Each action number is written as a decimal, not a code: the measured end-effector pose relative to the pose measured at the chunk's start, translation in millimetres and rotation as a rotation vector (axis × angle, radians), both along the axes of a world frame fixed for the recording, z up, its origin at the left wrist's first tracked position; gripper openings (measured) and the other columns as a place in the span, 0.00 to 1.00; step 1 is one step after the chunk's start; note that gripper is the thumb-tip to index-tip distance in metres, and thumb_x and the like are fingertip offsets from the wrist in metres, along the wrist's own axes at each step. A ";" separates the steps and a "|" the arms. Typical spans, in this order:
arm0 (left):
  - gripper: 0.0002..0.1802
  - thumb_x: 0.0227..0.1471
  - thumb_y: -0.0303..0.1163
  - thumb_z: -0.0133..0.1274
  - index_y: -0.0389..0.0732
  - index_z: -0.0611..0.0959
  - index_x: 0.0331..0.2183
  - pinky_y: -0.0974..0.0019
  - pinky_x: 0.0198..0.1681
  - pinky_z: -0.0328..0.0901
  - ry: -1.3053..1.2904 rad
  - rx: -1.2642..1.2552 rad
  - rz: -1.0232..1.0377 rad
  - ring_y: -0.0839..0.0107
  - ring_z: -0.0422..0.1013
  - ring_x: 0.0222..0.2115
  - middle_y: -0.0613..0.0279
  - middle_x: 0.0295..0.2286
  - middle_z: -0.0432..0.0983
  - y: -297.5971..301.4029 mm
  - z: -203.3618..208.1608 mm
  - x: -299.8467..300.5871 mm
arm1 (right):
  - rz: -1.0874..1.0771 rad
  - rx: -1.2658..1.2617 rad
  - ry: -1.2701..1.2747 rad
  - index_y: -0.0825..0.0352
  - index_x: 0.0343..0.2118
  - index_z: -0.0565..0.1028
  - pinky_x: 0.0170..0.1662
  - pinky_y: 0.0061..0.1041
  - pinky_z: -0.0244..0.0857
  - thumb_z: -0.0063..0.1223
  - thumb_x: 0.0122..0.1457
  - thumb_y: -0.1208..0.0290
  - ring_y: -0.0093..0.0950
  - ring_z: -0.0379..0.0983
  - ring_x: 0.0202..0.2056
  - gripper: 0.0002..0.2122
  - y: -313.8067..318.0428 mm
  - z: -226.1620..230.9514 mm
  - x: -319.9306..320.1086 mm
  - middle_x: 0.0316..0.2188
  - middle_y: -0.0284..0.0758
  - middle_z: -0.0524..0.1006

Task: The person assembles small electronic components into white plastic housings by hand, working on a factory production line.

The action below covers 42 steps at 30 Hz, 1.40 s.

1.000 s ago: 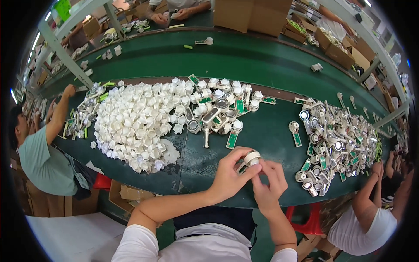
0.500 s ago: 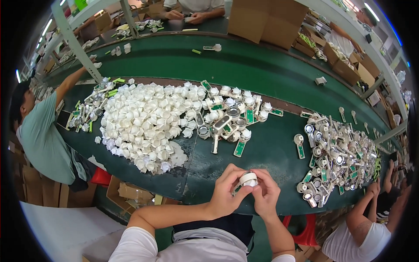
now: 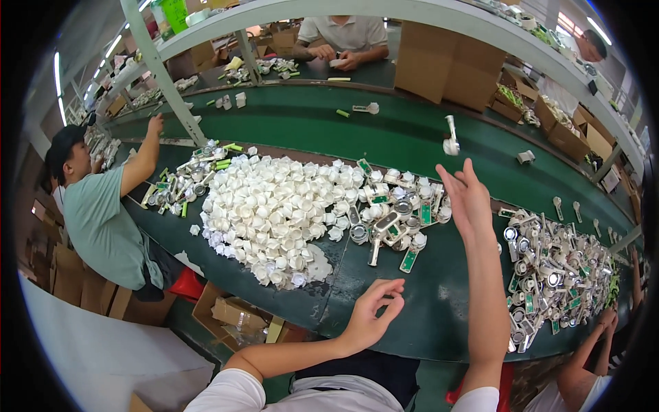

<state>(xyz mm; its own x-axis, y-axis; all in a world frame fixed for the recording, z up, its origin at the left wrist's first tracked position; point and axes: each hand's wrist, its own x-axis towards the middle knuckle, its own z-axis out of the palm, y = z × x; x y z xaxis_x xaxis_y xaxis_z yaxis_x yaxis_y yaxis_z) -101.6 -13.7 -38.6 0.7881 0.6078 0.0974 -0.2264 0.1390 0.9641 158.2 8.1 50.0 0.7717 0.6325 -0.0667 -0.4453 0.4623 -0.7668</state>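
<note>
My right hand [image 3: 468, 196] is stretched far out over the green table, fingers spread and holding nothing. Just beyond its fingertips a small white handled part [image 3: 451, 139] is in the air over the green conveyor belt [image 3: 412, 130]. My left hand [image 3: 371, 312] hovers near the table's front edge, fingers loosely curled and apart, with nothing in it. A big heap of white cup-shaped parts [image 3: 274, 209] lies to its left, and a cluster of silver, white and green parts [image 3: 395, 213] lies between my hands.
A second heap of mixed parts [image 3: 556, 268] fills the table's right end. A person in a green shirt [image 3: 103, 213] works at the left, another person [image 3: 343, 38] sits across the belt, and someone's arm [image 3: 590, 340] shows at lower right. Cardboard boxes [image 3: 446, 69] stand behind the belt.
My hands were together at the front edge on a small white round part. Now they are apart: the right arm has swung forward and opened, and a white part is in the air beyond it.
</note>
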 end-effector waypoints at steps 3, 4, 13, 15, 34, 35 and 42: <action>0.16 0.57 0.20 0.52 0.32 0.77 0.48 0.71 0.45 0.68 0.042 0.122 -0.003 0.73 0.70 0.41 0.58 0.42 0.70 8.5 -3.4 -10.1 | 0.108 -0.062 -0.055 0.83 0.46 0.69 0.60 0.29 0.63 0.48 0.66 0.61 0.34 0.70 0.54 0.22 10.0 -7.4 -13.1 0.47 0.49 0.74; 0.16 0.57 0.20 0.52 0.32 0.77 0.48 0.71 0.45 0.68 0.062 0.109 0.032 0.73 0.70 0.41 0.58 0.42 0.70 9.4 -1.6 -16.2 | 0.114 -0.182 -0.225 0.80 0.46 0.71 0.54 0.27 0.66 0.49 0.65 0.63 0.30 0.72 0.49 0.19 4.9 -6.7 -29.5 0.44 0.45 0.76; 0.08 0.45 0.18 0.61 0.32 0.82 0.32 0.67 0.30 0.67 0.034 0.773 0.289 0.63 0.73 0.26 0.56 0.28 0.76 23.3 -20.9 -91.9 | 0.554 -0.360 -1.499 0.67 0.43 0.74 0.33 0.38 0.71 0.59 0.53 0.76 0.45 0.76 0.31 0.14 7.7 -89.8 -182.9 0.36 0.42 0.73; 0.07 0.42 0.17 0.62 0.32 0.82 0.29 0.66 0.28 0.67 0.042 0.805 0.338 0.61 0.72 0.24 0.55 0.26 0.77 22.7 -22.6 -101.3 | 0.463 -0.382 -1.437 0.67 0.46 0.71 0.32 0.38 0.72 0.57 0.54 0.76 0.46 0.76 0.31 0.16 24.3 -95.4 -197.7 0.37 0.44 0.72; 0.17 0.52 0.21 0.55 0.33 0.77 0.46 0.67 0.37 0.70 0.123 0.753 -0.277 0.66 0.73 0.36 0.55 0.39 0.75 14.7 46.8 139.7 | 0.379 -0.844 -1.127 0.70 0.34 0.77 0.34 0.42 0.72 0.53 0.54 0.72 0.46 0.77 0.27 0.08 -142.8 -77.3 -136.0 0.22 0.49 0.77; 0.22 0.50 0.20 0.56 0.35 0.75 0.49 0.65 0.41 0.70 0.136 0.905 -0.348 0.61 0.73 0.40 0.52 0.43 0.75 6.1 41.4 174.6 | 0.388 -1.012 -1.258 0.69 0.35 0.78 0.32 0.43 0.72 0.52 0.55 0.71 0.46 0.78 0.27 0.09 -147.0 -74.9 -137.8 0.21 0.48 0.77; 0.31 0.43 0.17 0.58 0.41 0.72 0.51 0.58 0.53 0.62 0.045 1.275 -0.656 0.53 0.64 0.49 0.54 0.46 0.71 8.2 -16.9 286.8 | 0.359 -0.867 -1.462 0.74 0.34 0.75 0.30 0.38 0.75 0.51 0.49 0.77 0.45 0.78 0.28 0.09 -132.9 -94.2 -157.1 0.34 0.52 0.72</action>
<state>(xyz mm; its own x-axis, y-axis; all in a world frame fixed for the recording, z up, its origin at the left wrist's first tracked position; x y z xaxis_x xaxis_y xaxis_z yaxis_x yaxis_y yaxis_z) 185.2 -5.4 -55.5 0.9037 -0.3420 0.2576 -0.4278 -0.7446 0.5124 1.1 -124.8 -44.3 0.3401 0.9333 0.1156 0.8053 -0.2256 -0.5483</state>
